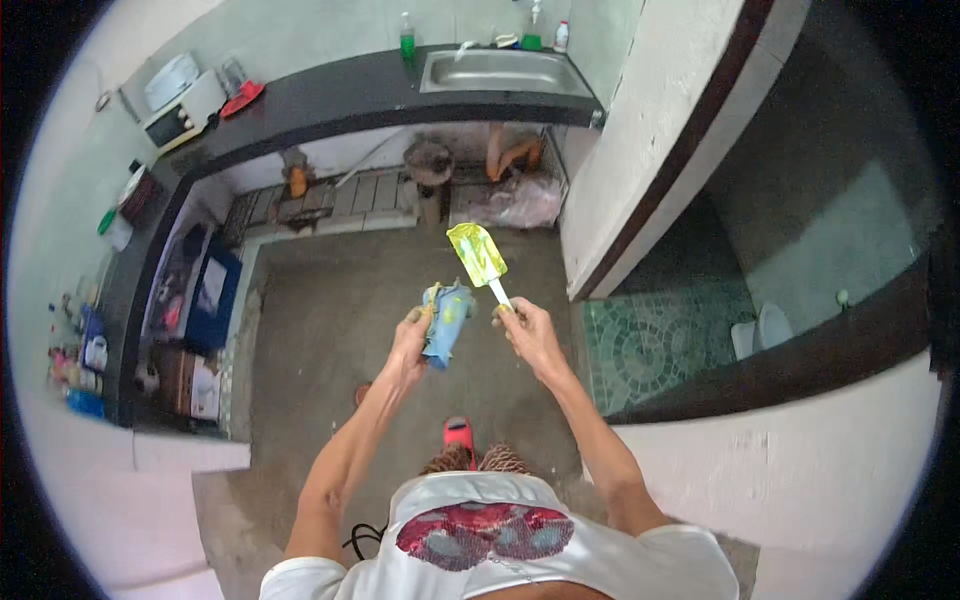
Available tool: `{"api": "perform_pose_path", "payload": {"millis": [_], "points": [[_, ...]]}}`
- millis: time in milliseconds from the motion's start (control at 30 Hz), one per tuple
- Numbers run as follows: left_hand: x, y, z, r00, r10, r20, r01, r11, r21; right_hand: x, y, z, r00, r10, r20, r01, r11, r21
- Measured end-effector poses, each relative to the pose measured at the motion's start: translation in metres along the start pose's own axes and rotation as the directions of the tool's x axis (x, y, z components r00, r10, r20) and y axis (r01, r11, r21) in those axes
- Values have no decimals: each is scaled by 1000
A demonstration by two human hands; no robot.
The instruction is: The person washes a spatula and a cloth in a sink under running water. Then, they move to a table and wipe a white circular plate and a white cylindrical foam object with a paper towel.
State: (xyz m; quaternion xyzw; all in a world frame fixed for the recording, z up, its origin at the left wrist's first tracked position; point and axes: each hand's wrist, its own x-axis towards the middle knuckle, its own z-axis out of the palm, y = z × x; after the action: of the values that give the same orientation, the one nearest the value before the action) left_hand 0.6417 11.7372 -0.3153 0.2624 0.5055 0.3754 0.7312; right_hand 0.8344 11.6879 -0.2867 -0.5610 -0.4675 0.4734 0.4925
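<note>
A spatula [478, 254] with a broad yellow-green blade and a white handle points up and away in front of me. Its handle is pinched in my right hand [530, 336], which has yellow smears near the fingertips. My left hand [409, 342] is closed on a crumpled light-blue cloth [450, 318], marked with yellow-green patches and ragged at its edges. The cloth hangs just left of the spatula, and a small gap separates the two. Both hands are held out over the grey floor [330, 300].
Ahead runs a black counter [340, 92] with a steel sink [505, 74] and a green soap bottle [407, 36]. A white appliance [186, 112] stands at its left. Beneath are a clay stove [429, 160] and a blue crate [211, 290]. At right, a doorway shows green tiles [650, 345].
</note>
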Motion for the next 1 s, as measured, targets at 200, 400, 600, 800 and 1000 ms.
{"api": "perform_pose_path", "payload": {"millis": [200, 400, 600, 800, 1000], "points": [[362, 184, 158, 957, 108, 268, -108, 994, -14, 408, -6, -92, 982, -93, -164, 83, 994, -67], [677, 357, 300, 943, 66, 327, -41, 996, -82, 795, -14, -193, 976, -84, -202, 81, 996, -23], [956, 539, 394, 921, 147, 360, -111, 987, -117, 1148, -45, -243, 967, -153, -202, 157, 988, 5], [1297, 706, 420, 896, 367, 251, -439, 821, 365, 1497, -70, -284, 948, -224, -225, 252, 963, 100], [1585, 948, 551, 361, 776, 518, -819, -2, 574, 1787, -30, -331, 958, 39, -283, -63, 995, -79]]}}
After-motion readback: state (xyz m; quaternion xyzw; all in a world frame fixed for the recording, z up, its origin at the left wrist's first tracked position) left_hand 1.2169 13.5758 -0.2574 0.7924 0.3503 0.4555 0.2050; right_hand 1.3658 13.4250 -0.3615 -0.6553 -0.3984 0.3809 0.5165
